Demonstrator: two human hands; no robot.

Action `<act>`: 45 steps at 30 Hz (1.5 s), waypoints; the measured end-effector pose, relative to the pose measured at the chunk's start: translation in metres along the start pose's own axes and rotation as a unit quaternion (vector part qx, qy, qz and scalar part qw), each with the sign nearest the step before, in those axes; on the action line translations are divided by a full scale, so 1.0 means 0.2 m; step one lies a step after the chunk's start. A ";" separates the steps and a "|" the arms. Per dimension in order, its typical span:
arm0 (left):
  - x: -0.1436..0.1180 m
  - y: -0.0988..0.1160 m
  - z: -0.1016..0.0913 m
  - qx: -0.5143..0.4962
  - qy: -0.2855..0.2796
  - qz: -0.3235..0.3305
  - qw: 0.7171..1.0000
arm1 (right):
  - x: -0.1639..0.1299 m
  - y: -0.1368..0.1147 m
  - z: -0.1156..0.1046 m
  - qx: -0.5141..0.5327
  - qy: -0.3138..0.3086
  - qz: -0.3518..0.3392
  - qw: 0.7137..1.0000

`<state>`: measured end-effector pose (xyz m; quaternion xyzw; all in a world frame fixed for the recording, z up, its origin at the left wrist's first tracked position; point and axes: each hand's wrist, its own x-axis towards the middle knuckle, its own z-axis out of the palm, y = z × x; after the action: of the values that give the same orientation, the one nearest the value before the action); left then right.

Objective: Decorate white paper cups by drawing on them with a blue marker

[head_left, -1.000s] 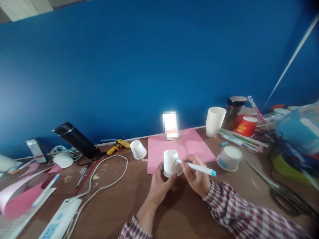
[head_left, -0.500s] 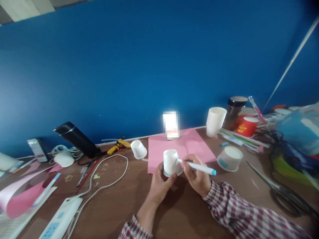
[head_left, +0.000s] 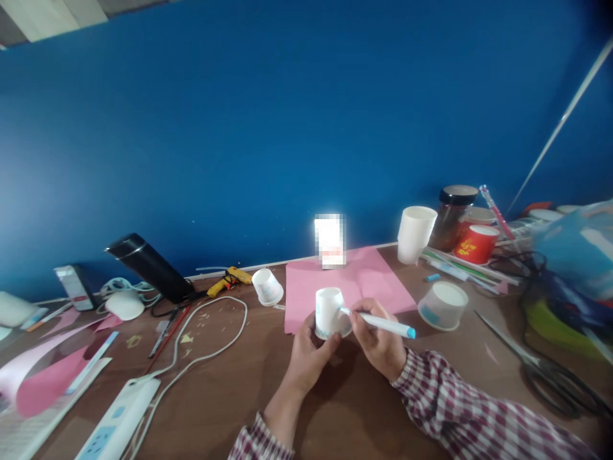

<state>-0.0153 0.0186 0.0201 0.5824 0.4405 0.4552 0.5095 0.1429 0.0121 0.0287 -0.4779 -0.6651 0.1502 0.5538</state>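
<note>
- While the left hand (head_left: 306,354) grips a small upturned cup (head_left: 328,313) just off the table (head_left: 230,396), at the near edge of the pink sheet (head_left: 349,284), the right hand (head_left: 378,342) is closed round a blue-capped marker (head_left: 380,323), tip on the cup's side. Looks like mid-drawing to me.
- Next bit probably needs the cup turned slowly while the pen stays put.
- Counting, big to small: one pink sheet, one black flask (head_left: 148,267), one scissors (head_left: 541,367), one stack of white cups (head_left: 414,233).
- Small cups: three, with one by the glue gun (head_left: 230,281) and one to the right.
</note>
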 end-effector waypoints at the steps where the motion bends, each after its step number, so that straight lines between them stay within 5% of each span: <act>1: 0.00 0.00 0.00 0.002 0.000 0.000 1.000 | 0.00 0.00 0.00 0.000 -0.001 -0.001 1.000; 45: -0.01 0.01 0.00 0.032 0.008 0.003 0.999 | 0.00 0.01 0.00 0.041 0.010 0.006 0.999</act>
<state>-0.0151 0.0174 0.0210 0.5964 0.4570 0.4470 0.4854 0.1437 0.0142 0.0268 -0.4600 -0.6498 0.1760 0.5789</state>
